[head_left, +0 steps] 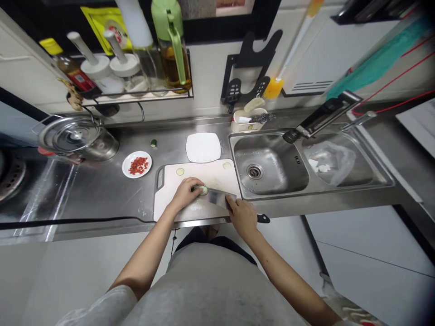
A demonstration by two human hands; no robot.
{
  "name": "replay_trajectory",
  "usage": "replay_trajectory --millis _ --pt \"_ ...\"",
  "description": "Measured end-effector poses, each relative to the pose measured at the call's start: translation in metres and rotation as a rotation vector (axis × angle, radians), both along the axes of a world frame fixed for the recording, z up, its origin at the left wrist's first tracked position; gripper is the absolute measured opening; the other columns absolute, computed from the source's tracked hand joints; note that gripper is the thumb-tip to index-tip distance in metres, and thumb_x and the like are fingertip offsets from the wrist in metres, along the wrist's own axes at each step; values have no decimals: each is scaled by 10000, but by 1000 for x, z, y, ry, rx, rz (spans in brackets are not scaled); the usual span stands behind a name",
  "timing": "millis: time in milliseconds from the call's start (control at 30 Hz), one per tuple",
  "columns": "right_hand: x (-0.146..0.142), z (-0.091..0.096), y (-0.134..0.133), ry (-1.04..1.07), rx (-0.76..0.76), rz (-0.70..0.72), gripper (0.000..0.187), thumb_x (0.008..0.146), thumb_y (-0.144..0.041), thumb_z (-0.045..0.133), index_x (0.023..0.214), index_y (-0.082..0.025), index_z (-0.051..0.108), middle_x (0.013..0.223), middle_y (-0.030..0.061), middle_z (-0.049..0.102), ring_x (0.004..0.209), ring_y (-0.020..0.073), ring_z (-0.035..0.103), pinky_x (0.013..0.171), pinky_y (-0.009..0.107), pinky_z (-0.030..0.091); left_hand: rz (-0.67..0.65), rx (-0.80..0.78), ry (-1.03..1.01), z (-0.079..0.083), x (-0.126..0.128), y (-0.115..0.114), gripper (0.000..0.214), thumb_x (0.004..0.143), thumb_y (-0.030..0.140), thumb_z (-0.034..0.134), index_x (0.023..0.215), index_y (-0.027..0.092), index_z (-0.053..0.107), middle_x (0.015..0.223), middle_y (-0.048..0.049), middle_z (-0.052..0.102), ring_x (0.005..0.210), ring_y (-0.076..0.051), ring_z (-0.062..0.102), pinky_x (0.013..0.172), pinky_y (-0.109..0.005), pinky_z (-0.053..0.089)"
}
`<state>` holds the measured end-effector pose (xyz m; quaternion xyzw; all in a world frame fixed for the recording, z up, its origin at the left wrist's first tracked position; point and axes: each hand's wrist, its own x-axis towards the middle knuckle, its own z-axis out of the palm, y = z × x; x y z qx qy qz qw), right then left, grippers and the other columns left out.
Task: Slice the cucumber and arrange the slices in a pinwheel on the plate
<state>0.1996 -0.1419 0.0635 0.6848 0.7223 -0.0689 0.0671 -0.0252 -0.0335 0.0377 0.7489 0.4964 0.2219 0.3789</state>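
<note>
No text can be read. The red label (84,82) on the bottle (70,66) and the print (118,35) on the yellow packet (95,27) are too blurred.

Two hands (185,195), one knife (217,198), one cutting board (204,172), two loose cucumber slices (180,171), two white plates (203,147), two sink basins (275,170)

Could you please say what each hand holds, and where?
Right hand: knife, by its handle and blade. Left hand: green vegetable, behind its cut face.

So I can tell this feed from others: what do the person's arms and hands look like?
The left hand and right hand are gloveless, with no watch or bracelet showing. The left arm has a loose, short grey sleeve, matching the shirt.
</note>
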Motion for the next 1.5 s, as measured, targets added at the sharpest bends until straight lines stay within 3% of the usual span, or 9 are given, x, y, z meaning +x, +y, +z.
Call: replay_trajectory --millis 100,267,400,533,967,1133,1233,1400,1500 --pt "0 1 1 -2 -13 -3 422 907 -279 535 1329 -274 531 868 57 634 852 200 554 735 317 286 95 -2 -35 -1 3 -1 123 785 272 624 882 225 685 957 -24 686 939 -184 604 911 -344 453" --pt "3 6 4 8 -59 -45 440 889 -270 558 1328 -262 532 898 61 648 864 196 574 746 307 312 416 -159 -109 -13 1 11 151 773 313 609 854 198 662 733 5 646 688 -133 591 697 -260 474" --pt "9 5 4 13 -84 -84 449 881 -262 557 1329 -259 534 913 60 662 872 194 590 754 297 335 624 -177 16 -22 -11 29 146 745 297 609 848 205 658 707 13 648 641 -130 577 649 -251 443" --pt "16 0 4 22 -87 -112 459 879 -255 550 1338 -253 531 905 55 671 861 193 602 752 294 353 683 -141 153 -26 -22 46 161 756 281 574 870 217 668 751 -3 679 693 -152 595 677 -264 432" --pt "14 0 10 68 -115 -164 453 882 -240 522 1334 -250 545 916 55 684 866 199 611 770 292 367 604 -87 357 -39 -27 67 196 799 277 536 921 222 679 840 -64 698 820 -227 614 771 -325 430" --pt "15 -3 12 79 -142 -182 464 875 -256 536 1338 -254 539 935 56 689 884 200 617 771 290 372 583 46 371 -37 -26 65 172 793 271 561 901 204 676 953 -106 657 985 -270 560 875 -383 422" --pt "17 -6 11 88 -152 -201 460 880 -268 528 1340 -264 534 969 56 691 902 196 621 780 285 377 519 80 309 -25 -21 47 164 821 319 563 898 209 657 959 -94 633 976 -262 551 887 -396 427" --pt "19 -8 10 106 -159 -221 452 888 -277 507 1339 -265 533 1011 61 692 897 193 631 772 281 388 134 52 257 -13 -8 -11 428 726 486 698 1056 234 593 1033 -73 604 965 -255 553 838 -385 458" --pt "19 -7 10 114 -161 -229 453 886 -287 506 1338 -270 535 1011 57 695 899 195 633 765 280 392 110 53 337 -19 -8 -33 563 675 394 761 1170 243 540 1118 -81 570 1025 -280 543 862 -410 460"
